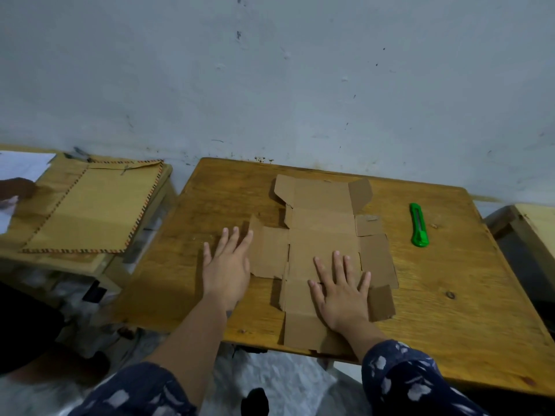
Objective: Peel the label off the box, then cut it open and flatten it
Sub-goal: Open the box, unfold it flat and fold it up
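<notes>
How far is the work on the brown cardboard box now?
Cutting looks done: the brown cardboard box lies opened out on the wooden table, and the green utility knife is set aside. No label is visible. Right hand presses it flat; left hand rests at its edge. Some flaps stand raised.

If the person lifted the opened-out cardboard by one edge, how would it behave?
The flattened cardboard would probably hinge at its creases rather than stay rigid; several flaps already tilt up. It looks thin, so likely light. On the smooth wooden table it would probably slide if pushed, unless the right hand stays pressed on it.
</notes>
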The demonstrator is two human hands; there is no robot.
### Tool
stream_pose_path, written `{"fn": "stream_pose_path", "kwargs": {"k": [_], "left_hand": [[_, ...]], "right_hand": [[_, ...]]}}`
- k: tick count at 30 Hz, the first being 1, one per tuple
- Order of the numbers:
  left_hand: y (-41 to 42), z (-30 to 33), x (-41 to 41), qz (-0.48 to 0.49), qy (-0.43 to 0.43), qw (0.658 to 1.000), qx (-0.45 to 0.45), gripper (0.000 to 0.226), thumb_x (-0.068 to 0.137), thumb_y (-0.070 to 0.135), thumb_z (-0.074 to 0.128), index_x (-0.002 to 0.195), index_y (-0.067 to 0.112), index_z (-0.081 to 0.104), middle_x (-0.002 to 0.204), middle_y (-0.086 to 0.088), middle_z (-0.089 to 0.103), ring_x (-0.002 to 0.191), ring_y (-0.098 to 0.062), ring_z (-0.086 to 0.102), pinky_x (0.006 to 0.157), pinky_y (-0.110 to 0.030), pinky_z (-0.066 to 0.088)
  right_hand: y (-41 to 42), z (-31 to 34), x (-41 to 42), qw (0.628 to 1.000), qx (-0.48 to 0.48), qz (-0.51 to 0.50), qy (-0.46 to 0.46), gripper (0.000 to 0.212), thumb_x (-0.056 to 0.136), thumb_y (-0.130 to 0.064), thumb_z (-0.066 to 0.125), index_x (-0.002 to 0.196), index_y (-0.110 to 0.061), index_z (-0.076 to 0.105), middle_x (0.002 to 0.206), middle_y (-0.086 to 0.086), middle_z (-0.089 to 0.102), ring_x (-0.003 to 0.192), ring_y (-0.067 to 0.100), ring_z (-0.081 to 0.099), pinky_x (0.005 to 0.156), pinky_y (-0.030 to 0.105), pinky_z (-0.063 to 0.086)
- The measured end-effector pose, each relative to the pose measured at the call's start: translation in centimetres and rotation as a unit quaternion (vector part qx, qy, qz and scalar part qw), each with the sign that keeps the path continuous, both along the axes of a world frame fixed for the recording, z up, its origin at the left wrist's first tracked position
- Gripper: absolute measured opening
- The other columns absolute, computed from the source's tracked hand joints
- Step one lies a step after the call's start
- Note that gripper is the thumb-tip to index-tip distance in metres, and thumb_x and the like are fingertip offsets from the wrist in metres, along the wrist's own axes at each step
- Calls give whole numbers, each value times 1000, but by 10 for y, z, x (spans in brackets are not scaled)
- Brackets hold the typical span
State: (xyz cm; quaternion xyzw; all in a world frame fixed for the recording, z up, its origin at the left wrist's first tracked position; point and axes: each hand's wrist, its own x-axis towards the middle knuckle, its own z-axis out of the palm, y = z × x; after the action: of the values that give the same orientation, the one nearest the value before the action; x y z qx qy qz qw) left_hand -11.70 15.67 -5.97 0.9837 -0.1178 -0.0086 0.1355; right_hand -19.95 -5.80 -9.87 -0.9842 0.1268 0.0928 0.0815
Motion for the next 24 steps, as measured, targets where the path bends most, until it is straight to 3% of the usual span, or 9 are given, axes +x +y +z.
{"fn": "stream_pose_path", "kwargs": {"k": [3, 7, 10, 13, 16, 19, 21, 24], "left_hand": [[12, -8, 1, 11, 48, 997, 53, 48, 101, 32, 23, 149, 31, 21, 161, 1, 3, 147, -18, -10, 116, -55, -2], [10, -18, -4, 21, 144, 989, 37, 56, 100, 44, 15, 152, 22, 15, 160, 2, -8, 145, -16, -18, 114, -56, -8], [-2, -16, -5, 26, 99, 994, 30, 59, 99, 45, 13, 151, 16, 14, 161, 2, -4, 145, -14, -16, 113, -56, -11], [-23, -5, 3, 5, 20, 999, 33, 59, 99, 44, 14, 151, 17, 16, 161, 0, -3, 145, -16, -16, 114, -56, -11], [-52, 9, 12, -65, -27, 995, 76, 59, 98, 47, 16, 150, 20, 14, 160, -3, -5, 145, -19, -18, 111, -56, -16], [-79, 14, 14, -123, 0, 989, 81, 60, 98, 49, 17, 151, 21, 12, 160, -3, -7, 144, -20, -19, 112, -55, -14], [-90, 10, 14, -149, 23, 984, 93, 63, 97, 52, 18, 152, 22, 9, 160, -3, -9, 144, -20, -21, 112, -55, -15], [-94, -4, 15, -162, 52, 978, 118, 72, 94, 60, 20, 152, 22, 1, 159, -5, -16, 142, -21, -26, 112, -57, -15]], "right_hand": [[0, 0, 0, 1000, -5, 2, 1, 61, 87, -61, -5, 145, -46, -14, 160, 0, -17, 146, 23, -18, 112, 63, -10], [0, -1, -1, 1000, -14, -2, -5, 60, 88, -60, -3, 145, -47, -13, 160, 0, -17, 146, 23, -19, 108, 66, -15], [0, 1, 0, 1000, -2, -3, -8, 57, 93, -60, 8, 147, -47, -6, 160, 0, -13, 146, 23, -17, 107, 67, -17], [-1, 10, 2, 997, 12, -22, -74, 55, 94, -54, 26, 146, -39, 25, 160, 2, 14, 148, 22, 1, 108, 61, -20], [-7, 19, 13, 988, 1, -56, -141, 43, 93, -39, 41, 133, -28, 48, 148, 3, 40, 143, 22, 22, 113, 57, -9], [-25, 26, 32, 984, -6, -83, -158, 38, 92, -27, 45, 129, -24, 52, 145, 4, 43, 140, 23, 28, 116, 49, 12], [-40, 33, 46, 981, 0, -95, -172, 37, 91, -21, 45, 128, -22, 54, 142, 6, 45, 135, 24, 33, 110, 44, 27], [-61, 41, 64, 977, 11, -111, -182, 41, 88, -9, 46, 128, -16, 55, 141, 9, 45, 133, 27, 34, 106, 43, 34]]}}
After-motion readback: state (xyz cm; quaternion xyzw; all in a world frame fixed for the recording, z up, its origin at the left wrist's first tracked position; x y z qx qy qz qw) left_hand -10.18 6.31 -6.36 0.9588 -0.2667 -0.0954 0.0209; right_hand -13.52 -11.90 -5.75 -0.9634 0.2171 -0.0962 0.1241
